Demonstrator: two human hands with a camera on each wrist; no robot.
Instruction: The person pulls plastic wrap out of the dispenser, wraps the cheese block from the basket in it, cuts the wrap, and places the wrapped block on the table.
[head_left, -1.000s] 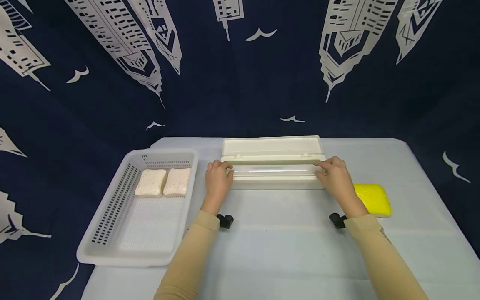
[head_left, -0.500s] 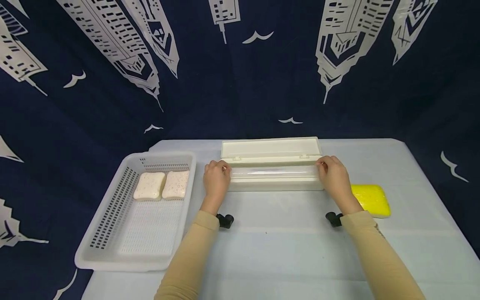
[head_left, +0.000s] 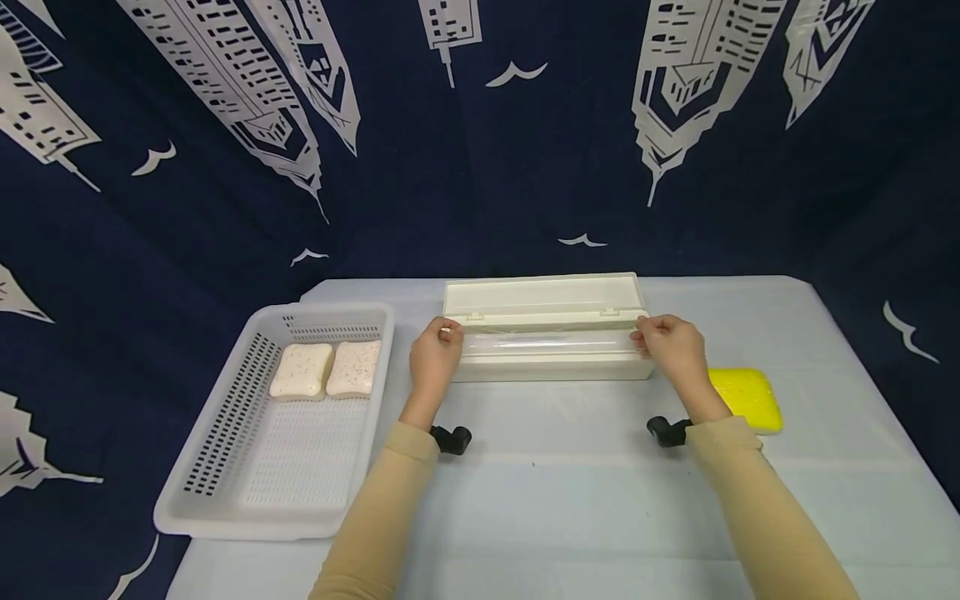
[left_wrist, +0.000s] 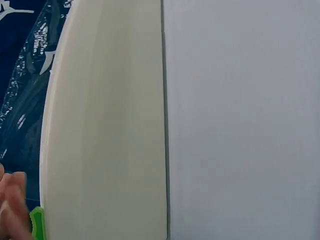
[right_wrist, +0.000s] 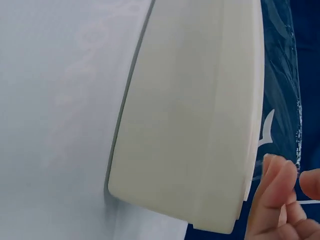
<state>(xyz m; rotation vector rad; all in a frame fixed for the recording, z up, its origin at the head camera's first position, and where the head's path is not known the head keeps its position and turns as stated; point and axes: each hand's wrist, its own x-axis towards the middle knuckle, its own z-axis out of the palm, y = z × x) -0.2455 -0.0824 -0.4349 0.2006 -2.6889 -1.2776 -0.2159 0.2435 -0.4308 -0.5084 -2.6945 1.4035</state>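
A cream cling film dispenser (head_left: pixel 551 368) lies across the back of the table with its lid (head_left: pixel 543 293) tipped back. Clear cling film (right_wrist: pixel 282 65) rises above the box's edge in both wrist views. At the box's left end, my left hand (head_left: pixel 437 360) pinches the film's edge between thumb and fingers. My right hand (head_left: pixel 675 350) pinches the other corner at the right end, thumb and forefinger on either side of the film's edge. The left wrist view cuts off most of that hand, beside a green piece (left_wrist: pixel 38 222) on the box.
A white perforated basket (head_left: pixel 217 508) stands at the left, holding two speckled pale squares like bread slices (head_left: pixel 302 372) (head_left: pixel 354 369). Behind the right forearm lies a yellow block (head_left: pixel 746 400). A dark patterned cloth (head_left: pixel 480 167) hangs behind the white-covered table (head_left: pixel 555 500).
Both hands' fingers have closed from a spread position at the box's ends to a pinch on the film. The right hand has since shifted slightly right. Box and basket stay put.
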